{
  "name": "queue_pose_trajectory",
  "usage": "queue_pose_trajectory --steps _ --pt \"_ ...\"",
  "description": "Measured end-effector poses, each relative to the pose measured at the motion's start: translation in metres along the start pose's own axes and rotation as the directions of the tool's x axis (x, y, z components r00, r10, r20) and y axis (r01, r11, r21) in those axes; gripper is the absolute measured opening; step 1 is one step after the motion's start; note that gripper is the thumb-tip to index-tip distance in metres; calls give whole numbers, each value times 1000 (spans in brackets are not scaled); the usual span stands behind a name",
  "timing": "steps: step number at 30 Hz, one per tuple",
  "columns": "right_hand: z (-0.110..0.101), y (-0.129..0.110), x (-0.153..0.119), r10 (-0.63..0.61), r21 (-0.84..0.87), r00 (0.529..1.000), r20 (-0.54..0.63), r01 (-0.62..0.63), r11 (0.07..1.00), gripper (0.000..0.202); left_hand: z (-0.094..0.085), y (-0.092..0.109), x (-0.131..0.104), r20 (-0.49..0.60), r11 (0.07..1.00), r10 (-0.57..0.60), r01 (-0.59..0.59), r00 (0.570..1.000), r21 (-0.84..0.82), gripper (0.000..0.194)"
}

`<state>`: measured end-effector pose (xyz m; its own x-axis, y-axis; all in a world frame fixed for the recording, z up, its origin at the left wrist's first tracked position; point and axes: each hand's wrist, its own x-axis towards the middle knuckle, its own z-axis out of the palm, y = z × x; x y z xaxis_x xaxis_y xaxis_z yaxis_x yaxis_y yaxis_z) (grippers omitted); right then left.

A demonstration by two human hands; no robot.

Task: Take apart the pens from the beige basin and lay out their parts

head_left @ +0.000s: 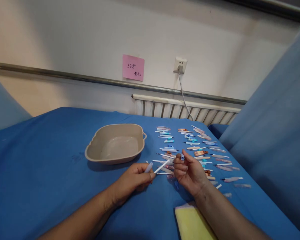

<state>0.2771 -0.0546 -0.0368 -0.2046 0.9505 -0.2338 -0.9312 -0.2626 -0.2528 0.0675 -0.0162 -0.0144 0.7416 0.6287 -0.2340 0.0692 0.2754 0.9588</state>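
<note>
My left hand point(141, 178) is closed around a light-blue pen barrel point(148, 167) and a thin white stick that looks like a pen refill point(162, 165). The refill points up and to the right. Across from it, my right hand point(190, 171) is turned palm up, fingers curled. Between its thumb and fingers sits a small light-blue tube like a pen cap point(182, 157), its round opening facing me. Beneath and beyond both hands, pen parts in white, blue, turquoise and brown lie in rows on the blue cloth point(130, 213); my right hand hides some.
A beige plastic basin point(115, 159) stands left of the pen parts. A folded yellow cloth point(193, 223) lies near my right forearm. Behind are a radiator point(170, 100), a metal rail point(90, 79) and a plugged-in cable point(182, 90). A blue curtain point(272, 110) hangs at right.
</note>
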Motion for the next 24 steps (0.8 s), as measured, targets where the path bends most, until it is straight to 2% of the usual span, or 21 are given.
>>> queue_pose_trajectory --steps 8,19,24 --pt "-1 1 1 -33 -87 999 19 35 996 18 0 -2 -1 26 999 34 -34 999 -17 30" --pt "-2 -2 -1 -8 6 1000 26 8 1000 18 -1 -5 0 34 999 31 -32 999 29 31" --pt "-1 -2 -3 -26 -103 997 71 34 994 18 2 -5 -1 2 999 21 -21 1000 27 32"
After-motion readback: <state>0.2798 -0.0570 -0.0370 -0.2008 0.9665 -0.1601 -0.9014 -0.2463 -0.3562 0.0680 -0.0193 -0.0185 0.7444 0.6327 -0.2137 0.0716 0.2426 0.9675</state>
